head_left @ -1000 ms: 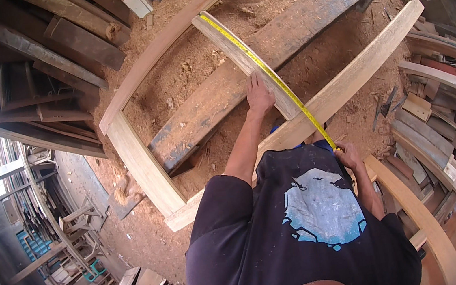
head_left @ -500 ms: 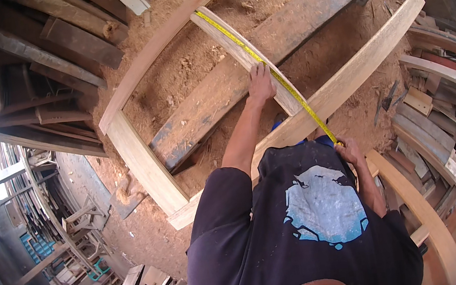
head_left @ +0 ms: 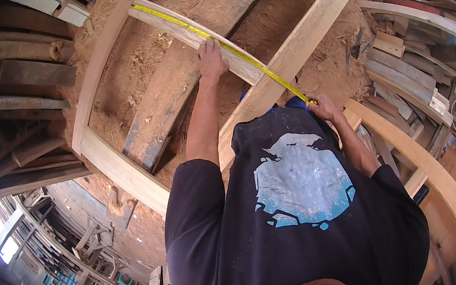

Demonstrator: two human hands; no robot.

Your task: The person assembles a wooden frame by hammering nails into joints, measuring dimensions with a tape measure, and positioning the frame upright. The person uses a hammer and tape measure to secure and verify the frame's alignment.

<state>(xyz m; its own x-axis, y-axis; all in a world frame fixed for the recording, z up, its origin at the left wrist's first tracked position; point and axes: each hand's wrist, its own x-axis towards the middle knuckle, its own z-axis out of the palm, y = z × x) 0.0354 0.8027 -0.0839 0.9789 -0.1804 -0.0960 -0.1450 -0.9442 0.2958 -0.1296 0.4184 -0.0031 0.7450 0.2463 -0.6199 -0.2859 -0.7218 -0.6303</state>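
Note:
A yellow tape measure (head_left: 239, 54) lies stretched along a pale, curved wooden crossbar (head_left: 180, 29) of a large wooden frame. My left hand (head_left: 212, 60) rests at the crossbar's near edge, its bent fingertips pressing the tape blade against the wood; its thumb is hidden. Past the frame's near rail (head_left: 314, 28), at the tape's near end, my right hand (head_left: 323, 107) is closed around the tape measure's body, which is mostly covered by the fingers. The tape's far end lies where the crossbar meets the curved far rail (head_left: 105, 55).
Under the frame runs a thick, worn timber beam (head_left: 162, 87) over sawdust. A second curved wooden piece (head_left: 410, 155) stands close by my right arm. Stacked boards (head_left: 26, 74) fill the left side, and timber offcuts (head_left: 404, 68) lie piled at the right.
The view has swung, so the frame and both hands appear farther up and left. Both hands keep about the same places along the tape and crossbar.

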